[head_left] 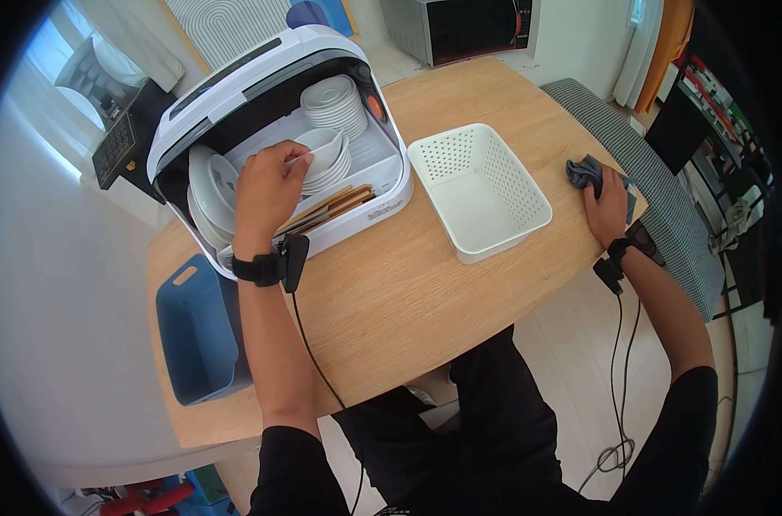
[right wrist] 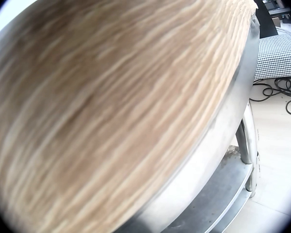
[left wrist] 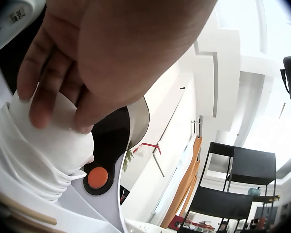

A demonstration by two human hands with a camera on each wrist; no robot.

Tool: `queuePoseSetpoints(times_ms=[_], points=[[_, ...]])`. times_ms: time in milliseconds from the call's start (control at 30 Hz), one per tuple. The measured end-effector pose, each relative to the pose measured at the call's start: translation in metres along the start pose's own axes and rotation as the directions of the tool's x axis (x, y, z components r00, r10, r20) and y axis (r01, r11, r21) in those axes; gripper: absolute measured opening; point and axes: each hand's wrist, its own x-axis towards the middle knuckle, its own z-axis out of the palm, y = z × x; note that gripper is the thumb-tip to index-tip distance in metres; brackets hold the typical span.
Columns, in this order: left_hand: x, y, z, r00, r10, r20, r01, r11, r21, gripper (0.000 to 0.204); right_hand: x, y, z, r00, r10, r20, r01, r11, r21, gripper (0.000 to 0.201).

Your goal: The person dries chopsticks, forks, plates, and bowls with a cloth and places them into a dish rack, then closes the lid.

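My left hand (head_left: 275, 193) reaches into a white lidded dish box (head_left: 397, 191) and pinches the rim of a white bowl (head_left: 322, 148). This bowl sits tilted at the top of a stack of white bowls (head_left: 329, 179). From the left wrist view, the fingers spread over the bowl (left wrist: 58, 141), its lower edge close against the others. At the table's right end my right hand (head_left: 609, 206) holds a bunched dark grey cloth (head_left: 585, 174); its fingertips are hidden in the folds. The right wrist view shows neither the hand nor the cloth.
Small plates (head_left: 332, 99), large plates (head_left: 209, 198) and chopsticks (head_left: 344, 202) also stand in the box. A white perforated basket (head_left: 481, 193) is mid-table, and a blue bin (head_left: 197, 335) is at the left edge. Cables hang from both wrists.
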Motion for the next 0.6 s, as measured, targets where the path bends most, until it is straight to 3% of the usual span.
queuePoseSetpoints(times_ms=[167,267,600], points=[[0.0001,-0.0012,0.0007,0.995,0.06,-0.084,-0.06,0.998,0.01,0.018,-0.0002,0.0042,0.0036,1.0,-0.013,-0.019,0.013,1.0,-0.009,0.048],[0.0003,0.0033,-0.0032,0.997,0.024,-0.068,-0.024,1.0,0.004,0.019,0.0003,0.0035,0.0009,0.999,0.015,0.036,-0.014,1.0,-0.023,0.05],[0.0006,-0.0017,-0.0009,0.993,-0.088,0.076,0.089,0.996,-0.006,0.024,0.0005,0.0041,0.003,1.0,-0.002,0.0,0.002,1.0,0.0,0.049]])
